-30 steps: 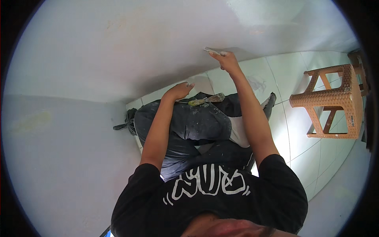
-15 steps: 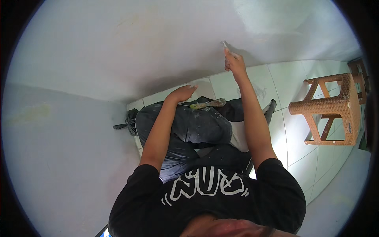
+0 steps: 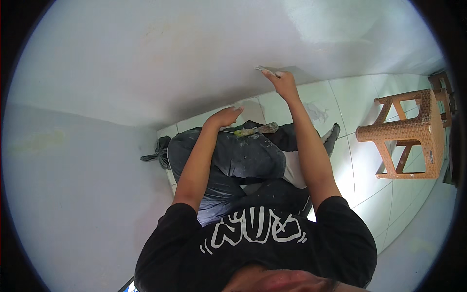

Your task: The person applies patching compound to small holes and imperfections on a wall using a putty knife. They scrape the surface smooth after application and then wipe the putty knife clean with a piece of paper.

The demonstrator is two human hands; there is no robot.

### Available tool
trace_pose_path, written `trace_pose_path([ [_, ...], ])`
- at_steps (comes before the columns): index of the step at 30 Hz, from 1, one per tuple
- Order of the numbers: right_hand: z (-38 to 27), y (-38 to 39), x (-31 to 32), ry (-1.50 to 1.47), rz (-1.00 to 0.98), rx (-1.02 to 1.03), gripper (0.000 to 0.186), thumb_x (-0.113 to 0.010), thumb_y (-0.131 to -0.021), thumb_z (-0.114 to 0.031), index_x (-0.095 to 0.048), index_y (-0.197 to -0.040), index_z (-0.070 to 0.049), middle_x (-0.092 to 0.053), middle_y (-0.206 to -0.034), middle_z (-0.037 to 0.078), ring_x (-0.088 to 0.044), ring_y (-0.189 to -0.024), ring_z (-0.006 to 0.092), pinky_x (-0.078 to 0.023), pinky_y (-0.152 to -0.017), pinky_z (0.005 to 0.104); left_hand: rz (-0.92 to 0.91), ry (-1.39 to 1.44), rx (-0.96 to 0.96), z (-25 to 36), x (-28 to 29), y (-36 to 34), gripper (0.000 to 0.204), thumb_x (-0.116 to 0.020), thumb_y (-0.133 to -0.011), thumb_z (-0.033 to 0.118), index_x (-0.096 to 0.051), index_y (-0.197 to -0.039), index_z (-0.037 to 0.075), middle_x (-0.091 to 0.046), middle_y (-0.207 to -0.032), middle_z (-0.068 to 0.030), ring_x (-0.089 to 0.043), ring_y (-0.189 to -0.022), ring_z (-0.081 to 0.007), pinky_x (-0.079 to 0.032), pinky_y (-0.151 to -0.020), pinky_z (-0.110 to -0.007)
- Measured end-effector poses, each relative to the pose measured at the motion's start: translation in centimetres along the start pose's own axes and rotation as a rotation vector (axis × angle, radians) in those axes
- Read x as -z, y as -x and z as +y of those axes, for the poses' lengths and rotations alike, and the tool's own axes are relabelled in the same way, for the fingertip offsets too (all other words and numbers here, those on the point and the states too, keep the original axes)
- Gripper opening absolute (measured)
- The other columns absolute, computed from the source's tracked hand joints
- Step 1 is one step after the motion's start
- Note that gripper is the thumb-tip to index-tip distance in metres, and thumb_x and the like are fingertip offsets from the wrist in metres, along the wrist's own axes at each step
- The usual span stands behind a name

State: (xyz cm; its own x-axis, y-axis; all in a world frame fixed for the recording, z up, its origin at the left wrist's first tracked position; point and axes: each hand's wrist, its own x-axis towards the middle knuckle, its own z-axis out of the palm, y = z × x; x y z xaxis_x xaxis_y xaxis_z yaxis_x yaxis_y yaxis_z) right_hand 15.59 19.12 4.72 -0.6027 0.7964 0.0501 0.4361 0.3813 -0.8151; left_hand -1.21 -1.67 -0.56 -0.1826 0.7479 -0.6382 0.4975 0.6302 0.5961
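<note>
My right hand (image 3: pixel 283 83) is closed on a small whitish flat piece (image 3: pixel 260 68) at the pale wall (image 3: pixel 204 44). My left hand (image 3: pixel 224 117) hovers over or rests by my dark-trousered leg (image 3: pixel 219 153), its whitened fingers loosely extended; their undersides are hidden. Just right of and below it, a putty knife (image 3: pixel 243 132) with a yellow-green handle and dirty blade lies across the leg.
A woven-pattern brown plastic stool (image 3: pixel 421 136) stands on the white tiled floor (image 3: pixel 369 190) at right, with dark objects (image 3: pixel 447 160) behind it. A black knotted bag or cloth (image 3: pixel 158 155) lies in the wall corner at left. A second wall (image 3: pixel 73 185) runs down the left side.
My right hand moved up and right along the wall, then came back down and left, turning the flat piece flatter again. My left hand stayed about in place.
</note>
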Motion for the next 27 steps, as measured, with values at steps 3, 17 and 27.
trace_pose_path([
  [3,-0.6,-0.2,-0.1,-0.427,0.070,-0.101,0.069,-0.071,-0.085,-0.056,-0.047,-0.052,0.000,-0.041,-0.048,0.005,-0.043,-0.046,0.0148,-0.036,-0.047,0.0345,0.025,0.020,0.000,-0.7,-0.1,-0.3,0.082,-0.032,-0.097,0.069,-0.060,-0.106,-0.007,-0.067,-0.096,-0.0201,-0.063,-0.096,-0.0340,-0.044,-0.092,-0.043],
  [17,-0.4,-0.6,-0.4,-0.473,0.107,-0.113,0.064,-0.073,-0.085,-0.053,-0.051,-0.051,-0.004,-0.047,-0.047,0.003,-0.048,-0.044,0.0126,-0.042,-0.045,0.0309,-0.021,-0.040,0.012,-0.7,0.0,-0.8,0.083,-0.033,-0.098,0.067,-0.050,-0.133,-0.007,-0.068,-0.109,-0.0207,-0.067,-0.085,-0.0280,-0.050,-0.084,-0.041],
  [27,-1.1,-0.2,0.1,-0.630,0.039,-0.244,0.054,-0.073,-0.087,-0.047,-0.052,-0.055,-0.009,-0.046,-0.049,0.000,-0.046,-0.044,0.0104,-0.041,-0.046,0.0289,-0.040,-0.053,0.019,-0.4,-0.1,-0.8,0.083,-0.031,-0.099,0.067,-0.050,-0.132,-0.007,-0.068,-0.109,-0.0204,-0.066,-0.085,-0.0269,-0.050,-0.083,-0.040],
])
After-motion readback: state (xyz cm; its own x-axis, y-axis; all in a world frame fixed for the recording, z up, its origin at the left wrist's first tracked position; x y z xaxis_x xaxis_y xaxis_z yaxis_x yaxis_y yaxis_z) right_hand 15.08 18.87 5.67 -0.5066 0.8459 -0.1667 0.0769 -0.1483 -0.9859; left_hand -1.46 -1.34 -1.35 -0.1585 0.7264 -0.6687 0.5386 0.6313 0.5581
